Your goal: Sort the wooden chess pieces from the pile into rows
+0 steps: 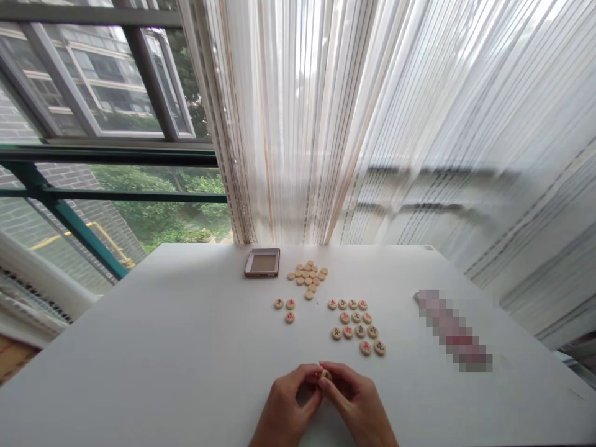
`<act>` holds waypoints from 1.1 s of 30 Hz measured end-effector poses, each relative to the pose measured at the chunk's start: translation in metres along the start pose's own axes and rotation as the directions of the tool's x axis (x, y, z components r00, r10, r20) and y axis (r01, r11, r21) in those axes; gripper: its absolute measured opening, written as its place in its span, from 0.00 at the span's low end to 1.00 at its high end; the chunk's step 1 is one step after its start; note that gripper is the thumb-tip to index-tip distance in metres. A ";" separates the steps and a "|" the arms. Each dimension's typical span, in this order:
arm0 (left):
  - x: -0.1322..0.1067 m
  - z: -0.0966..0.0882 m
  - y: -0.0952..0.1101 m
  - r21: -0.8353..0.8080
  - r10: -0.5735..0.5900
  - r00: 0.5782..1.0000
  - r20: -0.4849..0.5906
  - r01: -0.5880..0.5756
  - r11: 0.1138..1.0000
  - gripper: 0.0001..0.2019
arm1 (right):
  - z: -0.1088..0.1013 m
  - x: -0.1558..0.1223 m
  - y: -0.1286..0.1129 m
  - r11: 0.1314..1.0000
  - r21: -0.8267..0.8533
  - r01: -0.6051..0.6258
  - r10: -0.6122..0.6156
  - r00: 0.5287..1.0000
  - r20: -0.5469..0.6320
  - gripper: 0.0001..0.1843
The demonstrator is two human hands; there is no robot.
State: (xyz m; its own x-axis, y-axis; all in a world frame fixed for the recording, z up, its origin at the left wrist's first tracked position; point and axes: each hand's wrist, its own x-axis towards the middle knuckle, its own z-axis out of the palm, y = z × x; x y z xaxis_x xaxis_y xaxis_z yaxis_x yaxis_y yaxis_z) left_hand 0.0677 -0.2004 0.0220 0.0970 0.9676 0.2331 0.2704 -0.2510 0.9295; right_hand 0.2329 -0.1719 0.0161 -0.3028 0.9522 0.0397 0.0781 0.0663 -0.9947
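Bare white table (pixel 162 347) flanks both hands' (pixel 321 397) shared grip pinching one wooden disc (pixel 326 375).

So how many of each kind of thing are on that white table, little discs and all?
Marked discs lying face up: 16
Blank-side discs in the heap: about 15, too tightly packed to be sure
Disc pinched in the fingers: 1
Shallow box: 1
Blurred strip: 1
Total: about 34

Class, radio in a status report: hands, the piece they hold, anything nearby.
Left hand and right hand together pinch one round wooden chess piece. Face-up pieces just beyond. Nothing between.
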 end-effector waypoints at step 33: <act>0.001 -0.001 0.013 -0.033 -0.101 0.994 -0.034 0.100 0.994 0.09 | 0.008 -0.007 -0.011 0.981 -0.085 0.172 -0.177 0.983 -0.058 0.18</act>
State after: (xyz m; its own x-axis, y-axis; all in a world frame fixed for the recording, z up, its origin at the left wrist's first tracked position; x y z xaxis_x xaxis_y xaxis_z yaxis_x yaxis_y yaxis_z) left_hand 0.0700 -0.2030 0.0348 0.0360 0.9884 0.1476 0.2469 -0.1519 0.9571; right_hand 0.2262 -0.1813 0.0256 -0.2566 0.9410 0.2205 0.1058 0.2541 -0.9614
